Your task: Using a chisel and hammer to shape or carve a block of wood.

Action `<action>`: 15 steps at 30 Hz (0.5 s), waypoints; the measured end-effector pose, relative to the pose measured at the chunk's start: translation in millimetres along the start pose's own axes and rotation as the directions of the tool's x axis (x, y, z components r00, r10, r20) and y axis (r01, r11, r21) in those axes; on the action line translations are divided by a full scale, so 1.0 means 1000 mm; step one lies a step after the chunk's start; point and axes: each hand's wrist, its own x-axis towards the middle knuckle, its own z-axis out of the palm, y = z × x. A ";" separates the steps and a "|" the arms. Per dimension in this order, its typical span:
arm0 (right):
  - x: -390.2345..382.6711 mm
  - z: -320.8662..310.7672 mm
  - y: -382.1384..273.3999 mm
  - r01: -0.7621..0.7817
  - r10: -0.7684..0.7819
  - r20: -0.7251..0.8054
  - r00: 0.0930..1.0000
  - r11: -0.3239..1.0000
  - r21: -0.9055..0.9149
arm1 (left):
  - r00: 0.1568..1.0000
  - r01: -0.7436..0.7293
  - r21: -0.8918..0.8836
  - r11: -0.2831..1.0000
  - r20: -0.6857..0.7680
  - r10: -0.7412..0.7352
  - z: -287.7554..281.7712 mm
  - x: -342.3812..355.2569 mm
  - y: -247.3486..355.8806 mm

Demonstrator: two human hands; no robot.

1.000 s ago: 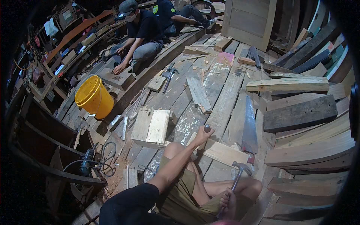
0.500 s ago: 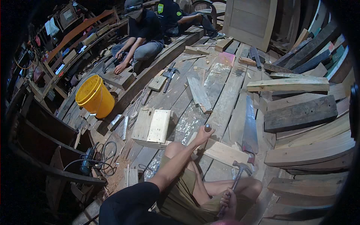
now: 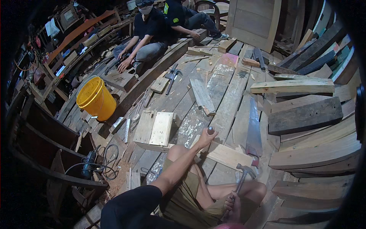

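Left hand (image 3: 207,138): fingers wrapped around a chisel-like tool (image 3: 210,131), grey rounded top up, lower end hidden. It is held toward the left end of a pale board (image 3: 228,154), which lies on the floorboards (image 3: 220,121). Right hand (image 3: 232,204): fingers clamped on a claw hammer (image 3: 240,183), head by the board's near right corner. Step, as judged: tool positioned, hammer low. A blow would call for a steady left grip and a raised hammer. Board: flat, straight-edged, light-toned. Handsaw (image 3: 254,131) beyond its right end.
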 end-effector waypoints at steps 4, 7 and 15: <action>-0.005 0.017 0.004 0.039 -0.041 -0.114 0.993 0.999 -0.015 | 1.000 0.006 0.085 0.996 0.007 -0.007 -0.002 0.000 0.002; -0.006 0.026 0.007 -0.011 0.014 -0.035 0.999 0.997 0.079 | 1.000 0.012 0.083 0.996 0.018 -0.013 -0.004 0.000 0.003; -0.007 0.015 0.005 0.113 -0.123 -0.110 0.986 0.989 -0.095 | 0.999 0.038 0.040 0.998 -0.027 -0.037 0.005 -0.003 0.011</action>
